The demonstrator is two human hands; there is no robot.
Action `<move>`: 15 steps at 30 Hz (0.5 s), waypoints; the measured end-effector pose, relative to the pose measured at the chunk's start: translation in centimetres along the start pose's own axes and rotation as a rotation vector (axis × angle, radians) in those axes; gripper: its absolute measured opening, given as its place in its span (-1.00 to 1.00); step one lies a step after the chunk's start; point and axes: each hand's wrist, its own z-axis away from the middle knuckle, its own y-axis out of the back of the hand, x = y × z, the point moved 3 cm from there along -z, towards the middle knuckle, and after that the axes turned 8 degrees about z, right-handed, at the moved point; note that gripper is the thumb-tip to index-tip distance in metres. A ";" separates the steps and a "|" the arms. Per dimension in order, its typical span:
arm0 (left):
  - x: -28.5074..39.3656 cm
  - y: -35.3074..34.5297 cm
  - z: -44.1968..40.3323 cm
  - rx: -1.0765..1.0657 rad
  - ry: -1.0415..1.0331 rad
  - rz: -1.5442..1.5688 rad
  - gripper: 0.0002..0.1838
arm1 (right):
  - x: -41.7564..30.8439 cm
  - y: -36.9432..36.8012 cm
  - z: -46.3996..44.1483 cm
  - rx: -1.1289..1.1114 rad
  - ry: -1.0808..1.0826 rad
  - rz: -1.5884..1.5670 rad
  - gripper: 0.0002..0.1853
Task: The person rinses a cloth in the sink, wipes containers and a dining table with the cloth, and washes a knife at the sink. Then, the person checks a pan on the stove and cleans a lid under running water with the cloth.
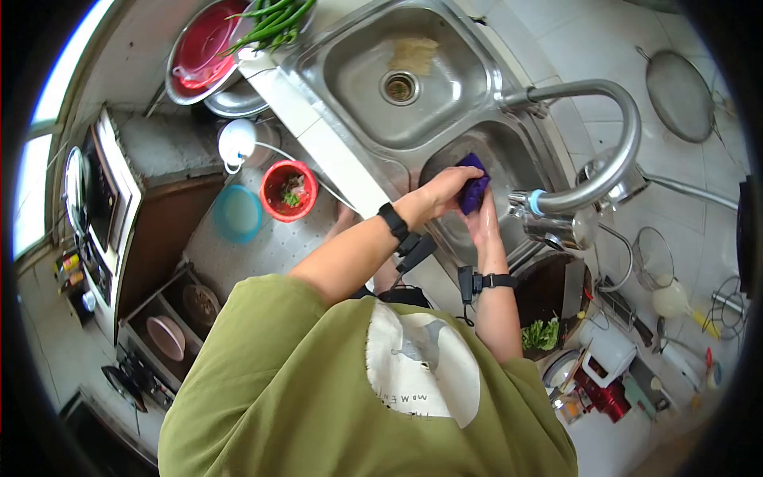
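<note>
Metal faucet (632, 131) near the purple cloth (474, 192)

Bare forearms (354, 246) stretched forward and converging, a person brings the left hand (451, 188), fingers (467, 172) curled, close beside the partly hidden right hand (480, 226).

Purple cloth (475, 187) at the hands (451, 183); silver-grey sink (509, 151) around them. Black straps (393, 222) just behind. Left of the hands, a red bucket (266, 191) and blue basin (216, 216); farther off, green peppers (278, 32). Behind, an olive-green shirt (278, 374) with white print (385, 354).
</note>
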 end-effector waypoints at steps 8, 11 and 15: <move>-0.4 4.3 -1.5 0.241 0.055 0.199 -0.56 | -2.1 -6.4 4.1 0.188 0.792 0.692 -0.63; -1.7 4.2 -2.8 0.106 -0.024 0.274 -0.71 | -2.8 -6.9 5.6 0.171 0.828 0.745 -0.61; -2.0 1.0 -1.5 0.203 -0.139 0.176 -0.69 | -2.6 -3.4 0.4 0.380 0.630 0.489 -0.65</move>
